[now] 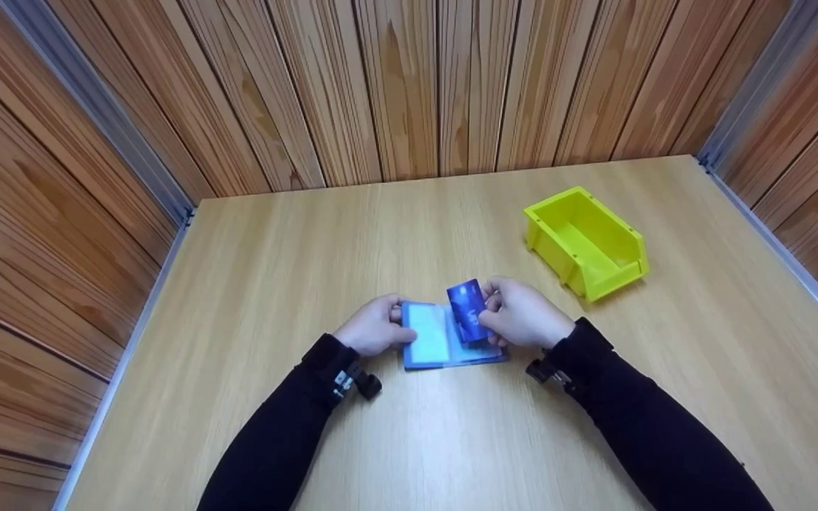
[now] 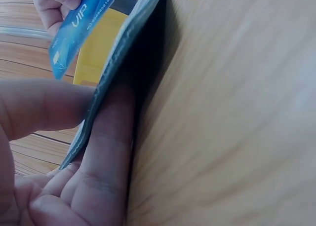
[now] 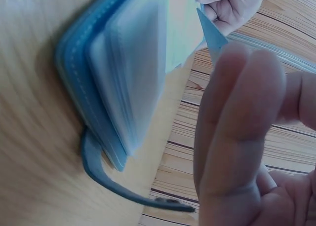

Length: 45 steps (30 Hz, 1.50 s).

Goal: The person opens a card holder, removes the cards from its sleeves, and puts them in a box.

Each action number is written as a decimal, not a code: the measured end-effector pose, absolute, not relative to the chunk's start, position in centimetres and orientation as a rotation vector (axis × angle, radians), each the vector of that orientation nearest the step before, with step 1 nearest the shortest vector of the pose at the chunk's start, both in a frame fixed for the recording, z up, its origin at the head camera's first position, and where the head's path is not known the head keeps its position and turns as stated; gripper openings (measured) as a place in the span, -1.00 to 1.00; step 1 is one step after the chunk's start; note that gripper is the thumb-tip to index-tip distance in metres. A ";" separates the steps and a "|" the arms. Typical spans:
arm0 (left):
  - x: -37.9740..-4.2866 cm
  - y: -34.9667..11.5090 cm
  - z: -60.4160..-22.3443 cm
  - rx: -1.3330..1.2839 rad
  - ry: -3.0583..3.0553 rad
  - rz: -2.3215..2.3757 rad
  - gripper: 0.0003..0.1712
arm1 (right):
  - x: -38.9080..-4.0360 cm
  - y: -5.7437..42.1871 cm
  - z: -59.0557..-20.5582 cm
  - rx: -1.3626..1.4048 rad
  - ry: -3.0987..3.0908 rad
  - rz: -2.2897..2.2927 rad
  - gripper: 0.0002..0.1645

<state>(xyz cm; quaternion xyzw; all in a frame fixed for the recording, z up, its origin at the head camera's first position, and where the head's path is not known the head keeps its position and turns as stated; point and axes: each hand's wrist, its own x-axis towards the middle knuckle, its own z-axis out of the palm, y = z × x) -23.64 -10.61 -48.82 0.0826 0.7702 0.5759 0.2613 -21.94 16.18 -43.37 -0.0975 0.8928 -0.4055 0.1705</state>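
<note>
A blue card holder (image 1: 428, 335) lies spread on the table, with clear plastic sleeves (image 3: 133, 63) inside and a snap strap (image 3: 123, 189) at its outer edge. My left hand (image 1: 375, 326) pinches its left cover, thumb on top and fingers beneath. Above the right-hand sleeves, my right hand (image 1: 526, 312) holds a blue VIP card (image 1: 467, 310) between thumb and fingers. In the left wrist view the card (image 2: 81, 28) shows its lettering and a chip, tilted and raised off the sleeves. The right wrist view hides most of the card behind the fingers.
A yellow open-front bin (image 1: 586, 245) stands on the table at the back right, beyond my right hand. The wooden table (image 1: 295, 270) is bounded by plank walls (image 1: 409, 92) at the back and both sides, with metal posts (image 1: 118, 121) in the corners.
</note>
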 end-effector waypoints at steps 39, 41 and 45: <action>-23.7 -10.7 -48.8 0.232 2.111 1.517 -0.40 | -25.7 28.5 -38.4 0.238 2.937 -1.123 -0.45; -23.7 -10.7 -48.8 0.228 2.107 1.522 -0.39 | -26.1 29.3 -38.8 0.282 2.942 -1.102 -0.42; -23.7 -10.8 -48.9 0.223 2.106 1.524 -0.37 | -26.9 30.4 -40.1 0.321 2.944 -1.054 -0.42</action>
